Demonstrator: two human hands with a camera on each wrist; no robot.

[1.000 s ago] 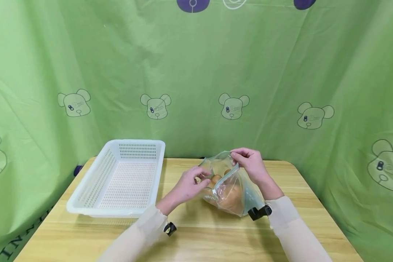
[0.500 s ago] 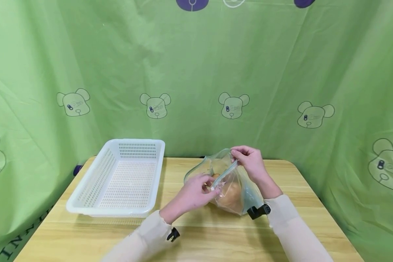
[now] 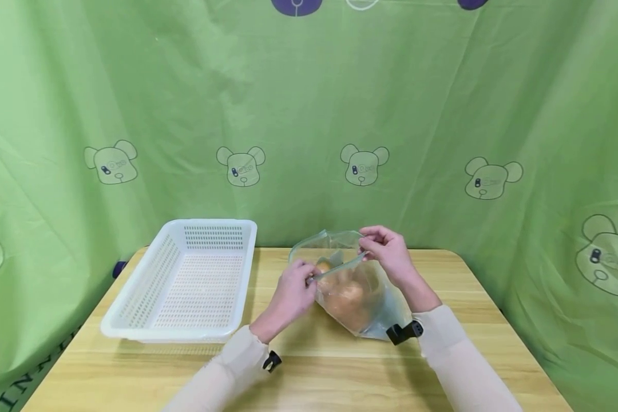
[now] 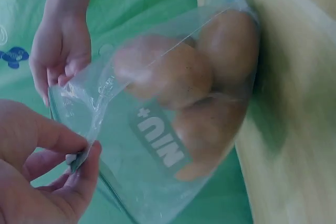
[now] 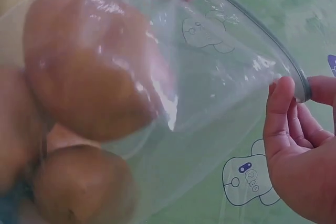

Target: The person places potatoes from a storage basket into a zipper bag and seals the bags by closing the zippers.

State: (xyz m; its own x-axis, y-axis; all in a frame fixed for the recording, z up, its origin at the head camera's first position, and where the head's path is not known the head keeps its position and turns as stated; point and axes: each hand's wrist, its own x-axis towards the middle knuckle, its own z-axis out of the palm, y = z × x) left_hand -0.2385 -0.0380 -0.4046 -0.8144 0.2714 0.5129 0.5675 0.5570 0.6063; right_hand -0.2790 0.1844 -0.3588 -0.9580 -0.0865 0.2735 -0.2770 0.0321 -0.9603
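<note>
A clear zip bag (image 3: 386, 306) with a pale green zip rim rests on the table, its mouth toward the back. Inside are several rounded orange-brown items (image 4: 231, 45), smooth-skinned and fruit-like, though their kind is unclear. White lettering (image 4: 160, 140) marks the bag's side. My left hand (image 3: 292, 290) pinches the near rim at the bag's left side between thumb and fingers; a small grey piece of the zip shows there in the left wrist view. At the rim's right end, my right hand (image 3: 388, 254) pinches the plastic between thumb and index finger. The bag's mouth gapes between the hands.
A white perforated plastic basket (image 3: 249, 274) stands on the table's left, with nothing seen in it. The wooden table (image 3: 329, 377) ends close behind the bag, where a green curtain (image 3: 298, 103) hangs.
My left hand has gone from fingers at the bag's mouth to pinching its near rim, drawing it back and left. The mouth is spread wider. My right hand keeps its pinch, shifting slightly.
</note>
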